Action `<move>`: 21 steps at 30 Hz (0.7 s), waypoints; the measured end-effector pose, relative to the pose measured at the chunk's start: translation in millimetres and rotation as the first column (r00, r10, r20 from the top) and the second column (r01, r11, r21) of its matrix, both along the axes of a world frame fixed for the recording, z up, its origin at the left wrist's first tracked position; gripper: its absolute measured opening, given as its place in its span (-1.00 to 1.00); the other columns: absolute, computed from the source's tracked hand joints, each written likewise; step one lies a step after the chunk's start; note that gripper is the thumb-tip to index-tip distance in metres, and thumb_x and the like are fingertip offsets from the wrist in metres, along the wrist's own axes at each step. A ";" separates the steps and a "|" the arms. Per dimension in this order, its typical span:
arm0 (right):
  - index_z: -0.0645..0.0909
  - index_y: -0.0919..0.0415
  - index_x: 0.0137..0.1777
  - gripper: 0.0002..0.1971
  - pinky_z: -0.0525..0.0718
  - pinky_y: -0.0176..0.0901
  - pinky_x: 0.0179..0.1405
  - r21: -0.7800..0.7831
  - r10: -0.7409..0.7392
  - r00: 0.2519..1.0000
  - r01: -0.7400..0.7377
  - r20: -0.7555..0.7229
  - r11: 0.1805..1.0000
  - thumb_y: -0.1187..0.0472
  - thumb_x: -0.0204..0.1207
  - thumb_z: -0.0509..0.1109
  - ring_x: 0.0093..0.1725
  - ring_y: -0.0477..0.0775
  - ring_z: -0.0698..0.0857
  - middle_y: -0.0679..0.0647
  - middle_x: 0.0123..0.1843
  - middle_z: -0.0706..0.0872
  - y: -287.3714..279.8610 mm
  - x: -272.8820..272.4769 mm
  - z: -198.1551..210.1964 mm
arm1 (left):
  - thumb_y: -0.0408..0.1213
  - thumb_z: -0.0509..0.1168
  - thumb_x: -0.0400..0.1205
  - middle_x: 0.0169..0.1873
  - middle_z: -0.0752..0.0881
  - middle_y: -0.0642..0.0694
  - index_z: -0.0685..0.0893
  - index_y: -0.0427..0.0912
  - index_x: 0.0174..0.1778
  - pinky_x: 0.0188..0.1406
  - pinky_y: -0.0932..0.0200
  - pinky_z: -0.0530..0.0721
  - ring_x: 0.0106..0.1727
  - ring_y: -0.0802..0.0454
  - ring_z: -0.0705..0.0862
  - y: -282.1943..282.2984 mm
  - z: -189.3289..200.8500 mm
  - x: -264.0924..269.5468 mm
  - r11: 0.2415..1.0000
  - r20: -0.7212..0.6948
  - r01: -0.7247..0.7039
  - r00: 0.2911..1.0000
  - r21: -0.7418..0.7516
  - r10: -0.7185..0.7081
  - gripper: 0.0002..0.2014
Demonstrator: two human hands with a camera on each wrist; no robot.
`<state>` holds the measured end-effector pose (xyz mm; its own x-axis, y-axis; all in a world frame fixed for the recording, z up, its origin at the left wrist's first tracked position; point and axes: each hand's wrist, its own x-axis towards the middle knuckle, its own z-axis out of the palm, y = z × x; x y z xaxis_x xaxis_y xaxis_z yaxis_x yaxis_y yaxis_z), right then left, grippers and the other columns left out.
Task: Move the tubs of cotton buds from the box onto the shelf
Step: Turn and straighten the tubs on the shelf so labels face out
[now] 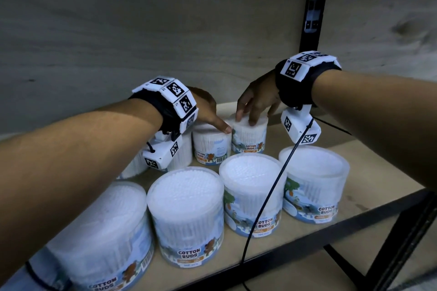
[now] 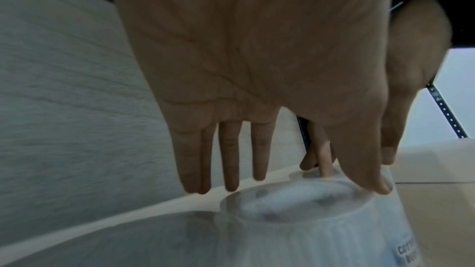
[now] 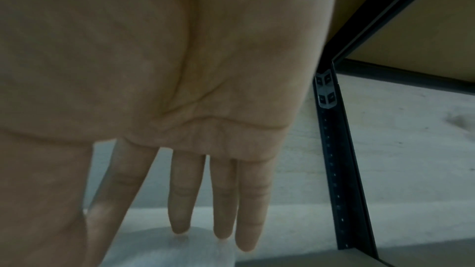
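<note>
Several white tubs of cotton buds stand upright on the wooden shelf [image 1: 369, 172]. My right hand [image 1: 253, 111] reaches over the back row, its straight fingertips resting on the lid of a back tub [image 1: 248, 136], which the right wrist view shows as a pale tub lid [image 3: 167, 251]. My left hand [image 1: 212, 118] lies flat over the neighbouring back tub [image 1: 211, 144]. Its thumb [image 1: 227, 129] touches the left rim of the tub under my right hand. In the left wrist view the fingers [image 2: 231, 159] are straight above a tub lid [image 2: 295, 210]. Neither hand grips anything. The box is out of view.
A front row of tubs [image 1: 186, 215] [image 1: 253, 194] [image 1: 314, 182] stands between me and the back row. A black cable [image 1: 267, 196] hangs across them. A black upright post [image 1: 312, 19] and the wooden back panel [image 1: 142, 42] close the rear. Bare board lies right of the tubs.
</note>
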<state>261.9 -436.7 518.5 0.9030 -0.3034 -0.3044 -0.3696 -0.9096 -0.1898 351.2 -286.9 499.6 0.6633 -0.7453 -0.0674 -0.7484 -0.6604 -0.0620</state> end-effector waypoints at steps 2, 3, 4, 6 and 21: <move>0.70 -0.17 0.25 -0.57 0.72 0.02 0.20 -0.007 -0.037 0.999 0.038 0.017 0.999 0.12 0.39 0.64 0.33 0.18 0.62 -0.03 0.36 0.60 2.3 -0.4 3.5 | 0.33 0.42 0.40 0.43 0.56 0.02 0.47 0.10 0.52 0.38 0.13 0.46 0.42 0.03 0.51 4.1 1.3 0.2 0.998 -0.071 0.054 0.996 -0.026 -0.056 -0.22; 0.66 -0.16 0.33 -0.49 0.72 0.08 0.23 -0.012 -0.050 0.999 0.050 0.021 0.999 0.08 0.38 0.65 0.33 0.22 0.62 0.00 0.36 0.58 3.2 -0.9 4.0 | 0.22 0.45 0.45 0.45 0.55 0.04 0.45 0.12 0.54 0.41 0.14 0.47 0.43 0.05 0.50 6.1 1.9 -2.4 0.996 -0.111 0.090 0.990 -0.029 -0.093 -0.27; 0.61 -0.18 0.40 -0.42 0.72 0.11 0.25 -0.008 -0.057 0.998 0.057 0.020 0.998 0.06 0.37 0.66 0.32 0.25 0.63 0.02 0.34 0.55 4.1 -0.7 3.5 | 0.11 0.46 0.49 0.43 0.57 0.06 0.49 0.12 0.52 0.42 0.14 0.49 0.40 0.07 0.52 7.7 2.3 -5.1 0.993 -0.136 0.120 0.983 -0.025 -0.122 -0.35; 0.54 -0.20 0.46 -0.34 0.73 0.13 0.24 0.009 -0.063 0.998 0.063 0.009 0.998 0.06 0.36 0.67 0.30 0.27 0.64 0.05 0.32 0.54 5.0 0.0 0.5 | -0.01 0.45 0.54 0.36 0.64 0.06 0.61 0.09 0.43 0.35 0.18 0.56 0.27 0.12 0.60 8.3 2.7 -8.7 0.986 -0.125 0.167 0.978 -0.011 -0.167 -0.50; 0.55 -0.24 0.35 -0.34 0.72 0.08 0.24 -0.057 0.022 1.000 -0.022 -0.013 0.998 0.32 0.35 0.65 0.37 0.20 0.60 0.12 0.44 0.56 6.5 -0.8 -5.6 | 0.43 0.30 0.42 0.24 0.69 -0.05 0.74 -0.07 0.20 0.34 0.04 0.56 0.28 -0.04 0.61 -2.4 -5.2 -9.8 0.999 0.099 0.037 0.994 0.019 -0.039 -0.32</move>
<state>261.1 -430.2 513.0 0.9059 -0.3006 -0.2982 -0.3513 -0.9267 -0.1331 341.5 -289.2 494.4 0.6383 -0.7696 -0.0154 -0.7627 -0.6296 -0.1478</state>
